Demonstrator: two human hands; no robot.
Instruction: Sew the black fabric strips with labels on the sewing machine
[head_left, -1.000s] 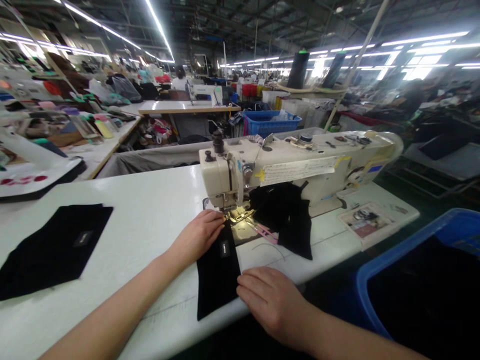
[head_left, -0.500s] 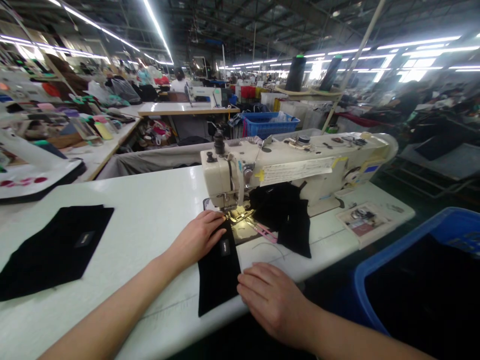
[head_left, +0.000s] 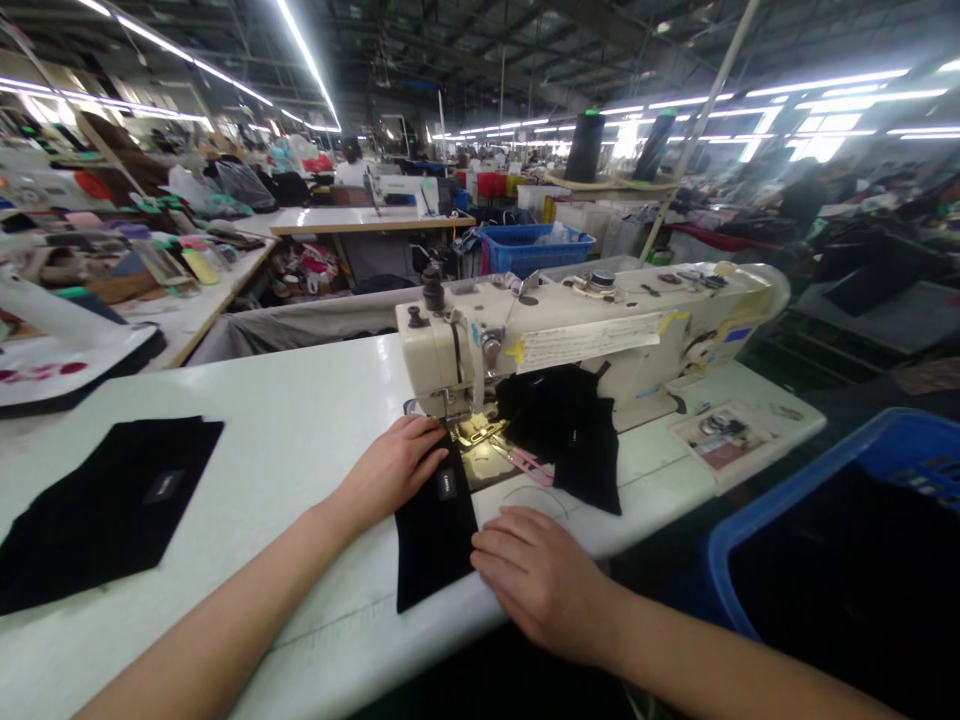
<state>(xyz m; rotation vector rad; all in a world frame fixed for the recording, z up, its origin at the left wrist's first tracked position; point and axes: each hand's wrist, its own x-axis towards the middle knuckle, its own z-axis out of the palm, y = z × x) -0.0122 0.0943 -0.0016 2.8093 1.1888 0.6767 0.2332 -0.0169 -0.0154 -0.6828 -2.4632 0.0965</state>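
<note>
A large workshop with strip lights and rows of sewing stations lay behind a pale, glossy worktop (head_left: 300, 400), on which stood a cream-coloured metal sewing machine (head_left: 555, 305). A flat black cloth piece with a small grey label (head_left: 439, 545) lay with its far end beside the lit metal presser foot (head_left: 480, 434) and its near corner close to the worktop's rounded front edge. The left hand (head_left: 394, 462) rested on the far end, its fingers close together and bent onto the cloth; the right hand (head_left: 540, 575) lay at the right edge, its fingers held narrow, though whether they pinched the fabric could not be told.

The step in hand appeared to be guiding the cloth at the foot; the next move seemed to call for a straight edge and left fingertips clear of the needle area. Bare worktop gave ample room leftward, as far as a second black cloth piece (head_left: 112, 510). Rightward, room was tighter: a slim pink-handled tool (head_left: 534, 467) and a bunched black cloth heap (head_left: 589, 440) lay near the foot.
</note>
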